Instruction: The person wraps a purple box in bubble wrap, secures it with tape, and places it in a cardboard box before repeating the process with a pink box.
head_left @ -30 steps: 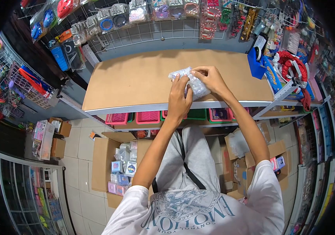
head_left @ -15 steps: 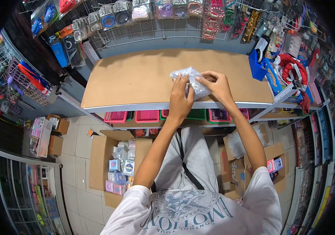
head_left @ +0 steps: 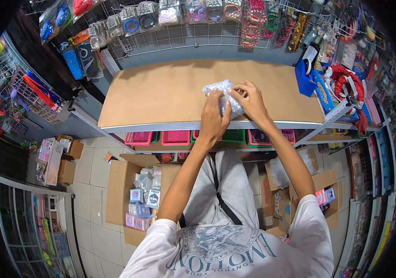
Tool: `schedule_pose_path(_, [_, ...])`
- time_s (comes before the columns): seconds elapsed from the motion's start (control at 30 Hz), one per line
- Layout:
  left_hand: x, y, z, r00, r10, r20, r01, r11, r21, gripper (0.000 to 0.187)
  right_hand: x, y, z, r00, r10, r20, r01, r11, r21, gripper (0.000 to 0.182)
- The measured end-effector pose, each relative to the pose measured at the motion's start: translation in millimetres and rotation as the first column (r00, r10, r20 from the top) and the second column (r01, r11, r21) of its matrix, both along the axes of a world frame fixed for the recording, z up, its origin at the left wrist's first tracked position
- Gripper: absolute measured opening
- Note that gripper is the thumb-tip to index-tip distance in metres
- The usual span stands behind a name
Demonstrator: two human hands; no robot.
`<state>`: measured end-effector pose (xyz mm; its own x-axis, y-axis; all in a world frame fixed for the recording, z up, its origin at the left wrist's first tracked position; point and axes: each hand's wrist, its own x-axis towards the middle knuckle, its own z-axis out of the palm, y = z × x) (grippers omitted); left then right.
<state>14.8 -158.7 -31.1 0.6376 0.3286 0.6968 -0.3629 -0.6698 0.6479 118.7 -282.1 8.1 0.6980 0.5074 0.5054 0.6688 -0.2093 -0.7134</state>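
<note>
A small package in clear bubble wrap [head_left: 237, 109] rests at the front part of the brown-covered shelf top [head_left: 161, 95]. My left hand [head_left: 213, 115] holds it from the left, with fingers bent over its top and the thumb on the near side. On the right, my right hand [head_left: 251, 101] pinches the wrap's upper right edge between thumb and fingertips. What lies inside the wrap cannot be made out.
A blue bin [head_left: 305, 79] with a tape roll stands at the shelf's right end. Pink baskets [head_left: 176, 137] sit underneath. Open cartons, one with boxed goods [head_left: 152, 198], flank my legs. Packaged accessories [head_left: 169, 15] hang on the wire grid behind.
My right hand's fingers have shifted slightly along the wrap's edge, and the package looks a little flatter on top. My left hand stays nearly in place.
</note>
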Motion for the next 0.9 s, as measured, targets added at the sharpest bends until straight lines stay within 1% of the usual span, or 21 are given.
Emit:
schedule_pose_path(0.07, [-1,0,0,1.000,-0.007,-0.002,0.007,0.998,-0.058,0.036,-1,2,-1,1.000,-0.017,0.011,0.017,1.000,0.022,0.025])
schedule_pose_path(0.17, [-5,0,4,0.999,-0.044,0.000,0.044,0.996,-0.074,0.037,-4,3,-4,0.999,-0.046,0.029,0.045,0.998,0.053,0.023])
schedule_pose_path(0.23, [-4,3,3,0.999,-0.041,0.007,0.041,0.998,-0.038,0.038,-5,3,-3,0.998,-0.055,0.031,0.053,0.998,0.046,0.022])
schedule_pose_path(0.33, [-4,3,4,0.999,-0.040,0.016,0.039,0.998,0.042,0.038,-6,6,-5,0.997,-0.066,-0.028,0.069,0.992,0.105,0.022])
schedule_pose_path(0.43, [-10,6,11,0.998,-0.058,0.010,0.057,0.993,0.105,0.038,-4,6,-12,0.994,-0.110,0.028,0.105,0.984,0.147,0.022])
schedule_pose_path(0.53, [-9,6,8,0.999,-0.051,0.010,0.049,0.991,0.123,0.038,5,9,-18,0.987,-0.125,-0.102,0.137,0.983,0.119,0.025])
schedule_pose_path(0.57, [-7,6,6,0.999,-0.042,0.013,0.040,0.991,0.126,0.038,9,11,-20,0.976,-0.075,-0.204,0.105,0.985,0.138,0.028])
schedule_pose_path(0.63, [-6,7,5,0.999,-0.043,-0.004,0.043,0.990,0.137,0.037,17,11,-22,0.918,0.028,-0.395,0.050,0.981,0.186,0.034])
schedule_pose_path(0.73, [-6,7,2,1.000,-0.022,-0.008,0.023,0.980,0.196,0.037,23,8,-17,0.787,0.142,-0.601,0.009,0.970,0.241,0.036])
schedule_pose_path(0.83, [-5,7,1,1.000,-0.006,-0.010,0.008,0.971,0.240,0.037,30,7,-12,0.727,0.151,-0.670,-0.016,0.979,0.204,0.037])
schedule_pose_path(0.9, [-4,8,1,1.000,0.003,-0.012,0.000,0.967,0.254,0.037,33,8,-10,0.742,0.141,-0.656,-0.031,0.984,0.176,0.037])
